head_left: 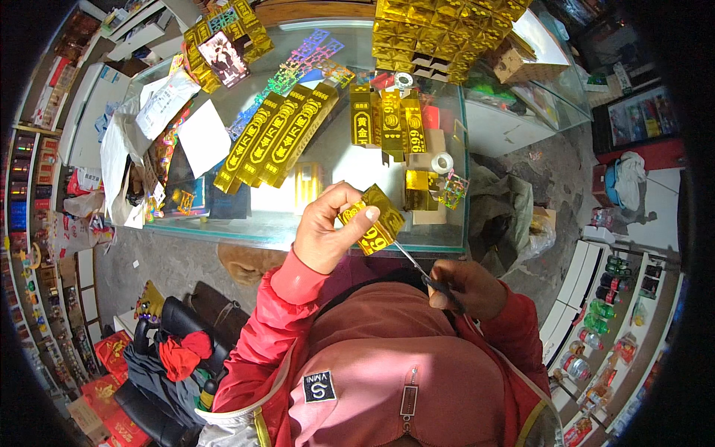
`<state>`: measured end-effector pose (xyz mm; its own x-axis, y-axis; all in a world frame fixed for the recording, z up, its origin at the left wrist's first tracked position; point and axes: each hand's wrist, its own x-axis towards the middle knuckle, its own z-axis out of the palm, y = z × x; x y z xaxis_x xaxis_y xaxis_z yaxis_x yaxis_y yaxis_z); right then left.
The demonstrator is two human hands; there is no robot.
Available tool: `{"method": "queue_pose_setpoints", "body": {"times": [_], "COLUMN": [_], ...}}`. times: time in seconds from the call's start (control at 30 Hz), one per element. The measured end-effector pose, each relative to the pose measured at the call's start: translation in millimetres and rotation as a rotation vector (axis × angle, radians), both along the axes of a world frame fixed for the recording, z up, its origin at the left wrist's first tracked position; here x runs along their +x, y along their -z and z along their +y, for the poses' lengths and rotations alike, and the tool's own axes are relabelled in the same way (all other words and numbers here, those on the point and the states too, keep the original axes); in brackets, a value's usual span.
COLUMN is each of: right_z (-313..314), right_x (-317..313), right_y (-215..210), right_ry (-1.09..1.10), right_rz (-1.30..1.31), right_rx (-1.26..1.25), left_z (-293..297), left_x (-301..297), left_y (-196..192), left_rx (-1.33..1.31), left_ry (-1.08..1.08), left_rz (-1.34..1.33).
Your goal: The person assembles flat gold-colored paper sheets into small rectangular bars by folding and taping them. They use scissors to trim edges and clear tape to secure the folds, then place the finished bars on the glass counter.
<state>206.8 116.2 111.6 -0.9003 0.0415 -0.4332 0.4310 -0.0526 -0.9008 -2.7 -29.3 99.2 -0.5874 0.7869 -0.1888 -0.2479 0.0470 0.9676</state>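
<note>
My left hand pinches a shiny gold foil carton piece between thumb and fingers, just in front of the glass counter's near edge. In my right hand is a pair of scissors with dark handles. The blades point up and left, and their tips meet the lower right edge of the gold piece; whether they are cutting into it I cannot tell. Beyond my hands, long gold cartons lie side by side on the glass counter. Shorter gold cartons stand farther right.
A tall stack of gold boxes fills the counter's far side. Tape rolls sit near its right edge. White paper and a plastic bag lie at left. A black chair with clothes is behind-left; bottle shelves line the right.
</note>
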Motion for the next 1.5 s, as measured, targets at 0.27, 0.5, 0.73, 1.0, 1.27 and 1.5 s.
{"method": "queue_pose_setpoints", "body": {"times": [0.27, 0.5, 0.73, 1.0, 1.27, 1.5], "right_z": [-3.2, -6.0, -5.4, -7.5, -9.1, -17.9], "right_x": [-3.6, -6.2, -5.8, -2.0, -4.2, -9.3], "right_y": [-8.9, -12.9, -16.0, -12.0, -21.7, -22.0], "right_ry": [0.032, 0.069, 0.068, 0.1, 0.022, 0.034], "right_rz": [-0.083, -0.114, -0.075, -0.087, 0.029, 0.198], "right_rx": [-0.09, -0.075, 0.02, -0.01, 0.404, 1.048], "left_z": [-1.5, -0.2, 1.0, 2.6, 3.3, 10.6], "left_x": [0.8, 2.3, 2.5, 2.5, 3.1, -3.8], "left_y": [-0.2, -1.2, -2.2, -0.2, 2.5, 5.7], "left_rx": [-0.003, 0.006, 0.024, 0.014, -0.006, -0.183], "left_ry": [0.013, 0.015, 0.023, 0.04, 0.05, 0.097], "left_rz": [0.01, 0.019, 0.072, 0.062, 0.06, 0.173]}}
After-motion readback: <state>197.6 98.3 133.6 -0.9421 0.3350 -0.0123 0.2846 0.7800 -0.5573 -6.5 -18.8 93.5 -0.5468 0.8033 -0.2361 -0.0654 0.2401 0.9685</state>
